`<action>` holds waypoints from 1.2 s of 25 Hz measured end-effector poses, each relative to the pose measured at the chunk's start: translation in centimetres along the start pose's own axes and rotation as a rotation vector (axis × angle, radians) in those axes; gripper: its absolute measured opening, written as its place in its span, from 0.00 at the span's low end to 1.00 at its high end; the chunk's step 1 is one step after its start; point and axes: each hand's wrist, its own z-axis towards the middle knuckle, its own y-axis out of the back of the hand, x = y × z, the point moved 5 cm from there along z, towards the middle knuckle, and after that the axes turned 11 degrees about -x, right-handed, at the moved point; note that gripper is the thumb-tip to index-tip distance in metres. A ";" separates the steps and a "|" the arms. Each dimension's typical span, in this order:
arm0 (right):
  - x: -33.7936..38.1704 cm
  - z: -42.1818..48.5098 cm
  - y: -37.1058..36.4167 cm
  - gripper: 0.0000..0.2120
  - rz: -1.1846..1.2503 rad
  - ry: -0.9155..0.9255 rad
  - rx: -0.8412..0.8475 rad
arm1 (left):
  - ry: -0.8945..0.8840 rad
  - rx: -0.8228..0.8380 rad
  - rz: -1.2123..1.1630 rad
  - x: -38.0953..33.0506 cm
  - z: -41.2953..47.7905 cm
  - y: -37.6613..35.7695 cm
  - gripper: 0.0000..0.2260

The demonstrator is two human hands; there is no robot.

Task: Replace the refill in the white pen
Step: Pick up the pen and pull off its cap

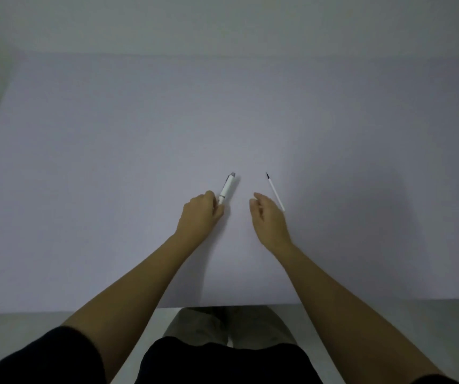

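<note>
The white pen (227, 188) lies on the pale table, its grey clicker end pointing away from me. My left hand (202, 213) is closed around the pen's near tip end. A thin white refill (275, 192) with a dark tip at its far end lies on the table to the right of the pen. My right hand (267, 217) hovers between pen and refill with its fingers loosely apart and nothing in them; its back nearly touches the refill's near end.
The pale lilac table (139, 162) fills most of the view. Its front edge (222, 306) runs just ahead of my lap. A plain wall stands behind the table's far edge.
</note>
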 end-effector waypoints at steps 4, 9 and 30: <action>3.0 1.3 0.1 0.19 0.268 -0.253 0.089 | -0.170 -0.039 0.084 -1.2 -2.2 0.6 0.11; 4.5 1.5 -0.4 0.15 0.388 -0.270 0.005 | -0.141 -0.063 0.028 -2.3 -2.2 0.2 0.12; 4.2 3.9 -2.7 0.20 -0.082 -0.053 0.137 | 0.258 -0.106 -0.423 1.8 -3.7 1.3 0.15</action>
